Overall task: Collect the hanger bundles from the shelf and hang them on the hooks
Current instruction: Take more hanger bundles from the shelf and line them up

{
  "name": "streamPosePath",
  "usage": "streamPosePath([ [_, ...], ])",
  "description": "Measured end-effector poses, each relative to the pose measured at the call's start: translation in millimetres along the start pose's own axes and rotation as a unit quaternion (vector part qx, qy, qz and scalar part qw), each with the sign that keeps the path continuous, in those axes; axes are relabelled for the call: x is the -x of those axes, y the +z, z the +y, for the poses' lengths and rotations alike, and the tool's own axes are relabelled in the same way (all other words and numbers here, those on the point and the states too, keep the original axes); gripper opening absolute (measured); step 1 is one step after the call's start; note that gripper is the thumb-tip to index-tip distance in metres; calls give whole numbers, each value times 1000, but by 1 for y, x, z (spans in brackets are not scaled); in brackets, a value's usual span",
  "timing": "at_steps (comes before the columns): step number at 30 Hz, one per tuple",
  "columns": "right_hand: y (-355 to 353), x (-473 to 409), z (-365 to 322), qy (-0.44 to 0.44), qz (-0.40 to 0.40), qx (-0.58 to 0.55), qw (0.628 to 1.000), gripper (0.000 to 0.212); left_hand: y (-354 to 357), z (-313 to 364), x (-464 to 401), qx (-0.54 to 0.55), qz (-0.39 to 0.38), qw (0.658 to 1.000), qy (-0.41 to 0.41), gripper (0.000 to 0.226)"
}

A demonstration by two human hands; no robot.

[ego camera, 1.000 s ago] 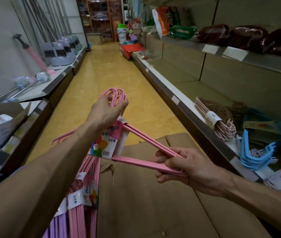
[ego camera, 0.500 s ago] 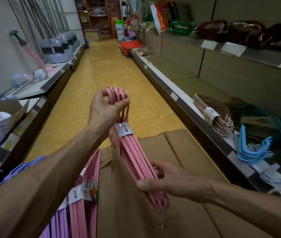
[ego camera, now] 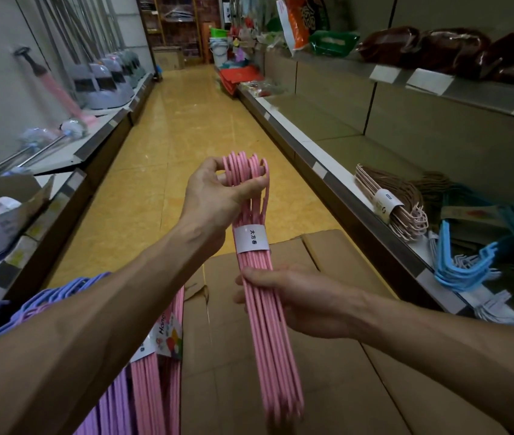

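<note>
Holding the banded bundle of pink plastic hangers [ego camera: 262, 277] upright over the brown cardboard box [ego camera: 328, 372], the left hand [ego camera: 215, 196] pinches its hooks and the right hand [ego camera: 299, 299] closes round its bars. Keep the hooks bunched for hanging. Half a second ago the bundle tilted more; more bundles lie on the grey metal shelf [ego camera: 359, 196].

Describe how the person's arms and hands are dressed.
Both arms are bare along everything in view; no sleeve shows. The left hand and right hand have no gloves, and I can see no rings, watch or wristband. Fingers are uncovered too.
</note>
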State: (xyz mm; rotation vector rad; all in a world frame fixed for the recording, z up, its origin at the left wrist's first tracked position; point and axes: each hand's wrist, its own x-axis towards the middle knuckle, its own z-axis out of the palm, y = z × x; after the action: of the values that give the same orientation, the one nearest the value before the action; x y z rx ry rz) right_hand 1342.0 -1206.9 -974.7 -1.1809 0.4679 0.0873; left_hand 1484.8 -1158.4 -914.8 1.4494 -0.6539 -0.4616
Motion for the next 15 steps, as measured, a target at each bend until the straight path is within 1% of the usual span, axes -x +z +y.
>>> streamPosePath([
  [1,2,-2,-1,11,-18,-75,997,35,-2,-1,1,8,0,1000,-11,47],
  [2,4,-4,-1,14,-35,-125,991,34,-4,-1,1,10,0,1000,-24,47],
  [3,6,-7,0,14,-53,-150,987,30,-8,-1,2,7,1,999,-37,45],
  [4,7,-10,2,13,-75,-155,985,27,-13,0,2,0,0,999,-51,42],
  [6,9,-16,6,14,-113,-130,985,24,-29,4,2,-28,-17,997,-71,34],
  [7,11,-19,9,18,-117,-111,987,22,-38,6,3,-58,-37,995,-76,31],
  [8,12,-22,14,22,-115,-95,989,20,-48,8,3,-110,-64,989,-77,31],
  [9,14,-26,20,28,-114,-84,990,18,-58,9,2,-187,-90,975,-74,35],
  [10,16,-30,25,32,-117,-75,990,16,-67,10,2,-275,-114,952,-72,43],
  [12,19,-40,40,42,-124,-52,990,16,-82,9,3,-431,-142,887,-83,68],
  [13,19,-47,48,48,-124,-41,990,15,-88,6,3,-488,-143,857,-89,79],
  [14,21,-53,55,54,-120,-33,991,14,-94,3,2,-521,-141,837,-90,85],
  [15,24,-59,61,60,-112,-27,992,12,-101,-2,1,-527,-141,833,-87,89],
])
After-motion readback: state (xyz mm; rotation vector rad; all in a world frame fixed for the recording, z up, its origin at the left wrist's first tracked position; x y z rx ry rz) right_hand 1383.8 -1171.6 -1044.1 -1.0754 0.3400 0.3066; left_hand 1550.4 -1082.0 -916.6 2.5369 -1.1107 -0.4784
